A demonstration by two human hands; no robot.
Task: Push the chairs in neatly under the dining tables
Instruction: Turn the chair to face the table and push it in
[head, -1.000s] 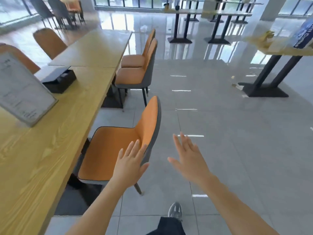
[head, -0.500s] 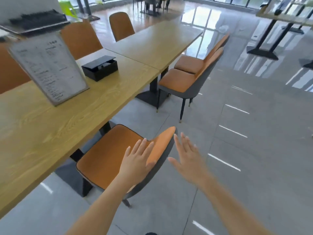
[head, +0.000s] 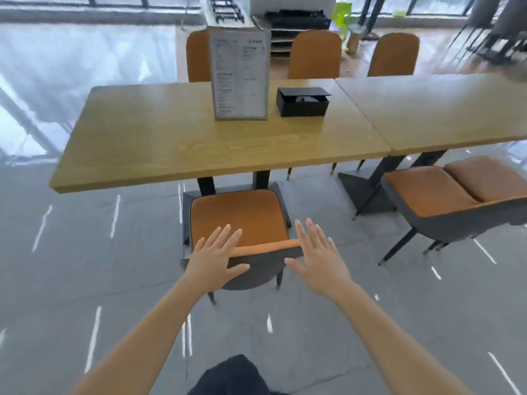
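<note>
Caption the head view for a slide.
Left hand and right hand hover open at an orange chair not yet pushed under the wooden table.

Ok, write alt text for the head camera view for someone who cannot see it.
Two open hands, left hand and right hand, reach for the backrest of an orange chair not yet pushed under a wooden dining table. A menu stand and a black tissue box sit on the table.

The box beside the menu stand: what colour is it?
The box is black; the head view shows it.
</note>
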